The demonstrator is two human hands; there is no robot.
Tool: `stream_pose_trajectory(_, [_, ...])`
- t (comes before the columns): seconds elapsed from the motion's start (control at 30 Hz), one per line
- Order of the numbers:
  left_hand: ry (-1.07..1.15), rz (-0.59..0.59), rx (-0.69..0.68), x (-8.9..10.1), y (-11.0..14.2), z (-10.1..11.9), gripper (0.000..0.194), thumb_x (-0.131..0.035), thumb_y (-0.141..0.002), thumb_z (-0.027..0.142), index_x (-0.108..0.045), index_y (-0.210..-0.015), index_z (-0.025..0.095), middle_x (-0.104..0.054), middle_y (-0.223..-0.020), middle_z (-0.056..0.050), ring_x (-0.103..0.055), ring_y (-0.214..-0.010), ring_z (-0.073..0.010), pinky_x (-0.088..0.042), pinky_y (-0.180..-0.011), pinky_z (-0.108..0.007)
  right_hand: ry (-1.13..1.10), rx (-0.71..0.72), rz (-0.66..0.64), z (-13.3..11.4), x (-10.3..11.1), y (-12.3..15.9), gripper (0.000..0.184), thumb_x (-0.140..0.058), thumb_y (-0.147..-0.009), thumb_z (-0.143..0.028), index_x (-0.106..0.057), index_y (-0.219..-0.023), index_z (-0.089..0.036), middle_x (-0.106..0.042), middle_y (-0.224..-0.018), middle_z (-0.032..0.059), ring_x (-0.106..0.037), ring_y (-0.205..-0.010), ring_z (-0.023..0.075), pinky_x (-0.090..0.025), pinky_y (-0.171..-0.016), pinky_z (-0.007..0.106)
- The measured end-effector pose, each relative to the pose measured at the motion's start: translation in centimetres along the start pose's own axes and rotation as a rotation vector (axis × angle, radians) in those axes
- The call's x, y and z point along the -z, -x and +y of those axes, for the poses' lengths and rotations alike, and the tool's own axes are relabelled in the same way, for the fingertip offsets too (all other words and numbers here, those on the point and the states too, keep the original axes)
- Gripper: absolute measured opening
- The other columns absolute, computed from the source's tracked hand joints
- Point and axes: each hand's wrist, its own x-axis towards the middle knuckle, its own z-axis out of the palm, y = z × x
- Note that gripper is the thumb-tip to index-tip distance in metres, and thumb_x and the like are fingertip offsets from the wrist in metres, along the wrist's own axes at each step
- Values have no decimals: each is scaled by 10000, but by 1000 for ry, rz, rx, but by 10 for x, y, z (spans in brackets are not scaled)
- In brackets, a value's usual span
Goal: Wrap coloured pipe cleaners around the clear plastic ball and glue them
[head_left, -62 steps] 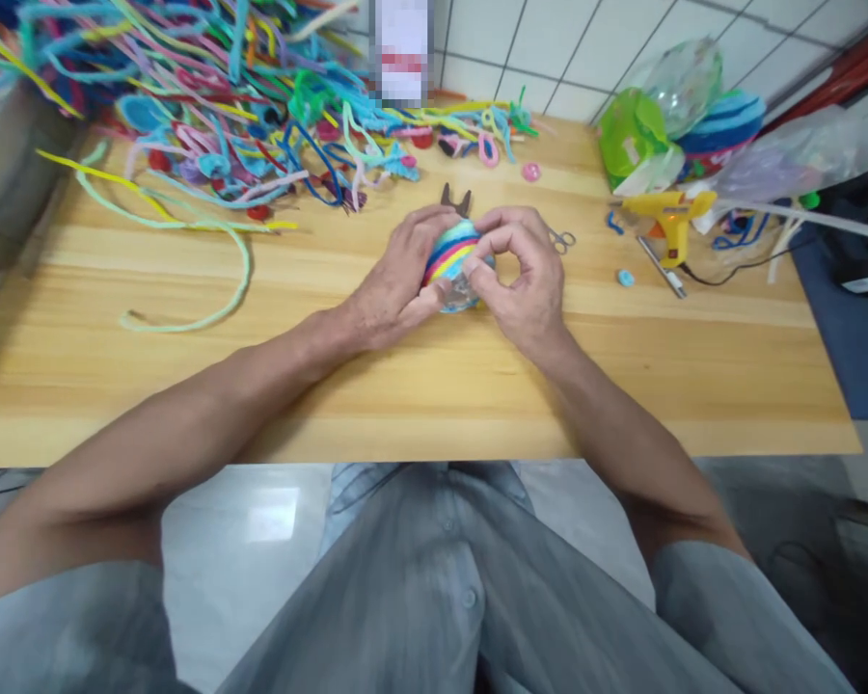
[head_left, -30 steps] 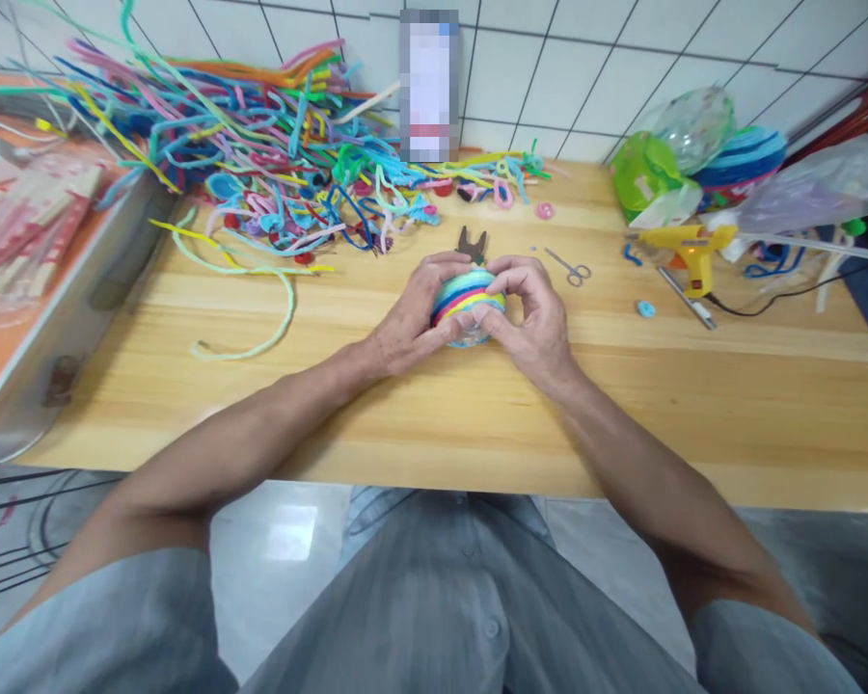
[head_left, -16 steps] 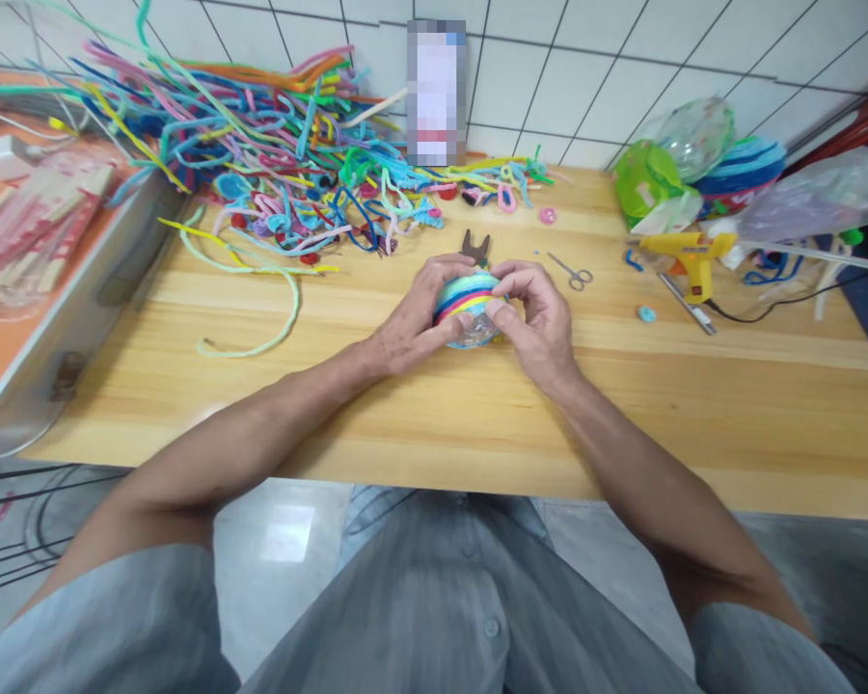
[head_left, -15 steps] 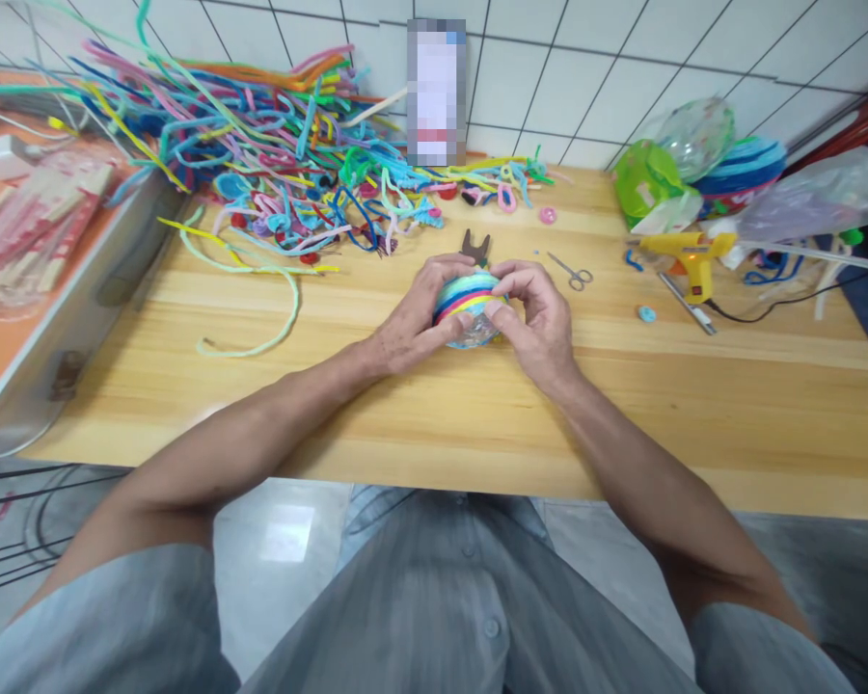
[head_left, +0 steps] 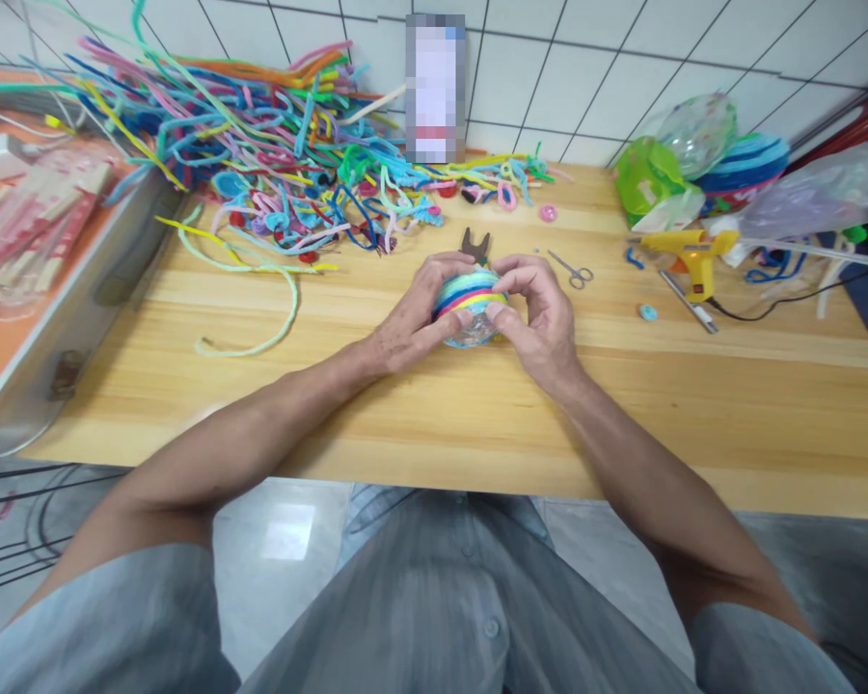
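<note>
Between my hands is a clear plastic ball partly wrapped in striped pipe cleaners of light green, blue, pink and yellow; its clear lower side faces me. My left hand is closed around its left side, thumb along the front. On the right side, my right hand grips it, with its thumb at the front and its fingers bent over the top. Just behind the ball lie pliers, jaws pointing away, handles hidden. Small scissors rest right of them.
A heap of coloured pipe cleaners lies back left, beside a tray holding packets. A light green pipe cleaner curls on the table. At right are a yellow glue gun, a cutter knife and another wrapped ball. A phone stands behind.
Both hands keep their hold on the ball. My right thumb has shifted slightly on its front; otherwise the view looks nearly the same.
</note>
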Motion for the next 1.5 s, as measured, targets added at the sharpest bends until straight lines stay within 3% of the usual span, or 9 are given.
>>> stream_pose_trajectory(0.17, [-19, 9, 48, 0, 1, 7, 545, -553, -1125, 616, -484, -1533, 262, -542, -1605, -157, -497, -1580, -352, -449, -1353, -602, 169, 86, -35, -5, 5, -1, 159, -816, -892, -381, -714, -995, -314, -728, -1336, 73, -675, -1311, 355, -524, -1185, 627])
stream_pose_trajectory(0.57, [-42, 11, 50, 0, 1, 6, 558, -548, -1120, 616, -476, -1559, 280, -544, -1617, -169, -504, -1587, -341, -442, -1350, -583, 221, 155, -5, -12, -2, 2, 82, -740, -974, -354, -696, -916, -317, -795, -1365, 46, -714, -1288, 346, -552, -1163, 642])
stream_pose_trajectory(0.73, [-29, 21, 59, 0, 2, 6, 565, -555, -1115, 608, -479, -1567, 279, -553, -1609, -171, -522, -1568, -363, -452, -1332, -607, 215, 83, 19, -14, -7, 7, 132, -739, -1000, -400, -687, -910, -319, -787, -1408, 49, -695, -1355, 342, -543, -1205, 639])
stream_pose_trajectory(0.93, [-27, 33, 71, 0, 2, 7, 558, -550, -1123, 619, -481, -1534, 248, -557, -1592, -174, -531, -1556, -323, -463, -1338, -553, 157, 17, 20, -15, -8, 8, 210, -715, -1050, -490, -708, -952, -304, -768, -1454, 68, -672, -1419, 329, -502, -1256, 634])
stream_pose_trajectory(1.23, [-48, 21, 23, -1, 0, 9, 516, -538, -1138, 597, -487, -1520, 255, -557, -1594, -165, -516, -1571, -326, -454, -1346, -582, 75, -32, 69, -12, -8, 8, 168, -805, -969, -401, -688, -922, -292, -755, -1348, 68, -695, -1338, 309, -529, -1222, 597])
stream_pose_trajectory(1.37, [-32, 20, 2, -1, -1, 6, 539, -566, -1122, 618, -491, -1512, 253, -554, -1581, -139, -518, -1550, -342, -469, -1346, -598, -16, -120, 110, 4, -15, 12, 300, -830, -936, -472, -646, -1101, -302, -706, -1377, 70, -675, -1349, 282, -592, -1141, 504])
stream_pose_trajectory(1.5, [-27, 21, 24, -2, -1, 1, 579, -549, -1114, 672, -472, -1523, 270, -556, -1596, -113, -499, -1547, -350, -468, -1351, -632, -126, -226, 53, 12, -18, 15, 500, -821, -938, -526, -590, -1331, -320, -706, -1374, 64, -699, -1301, 263, -610, -1102, 463])
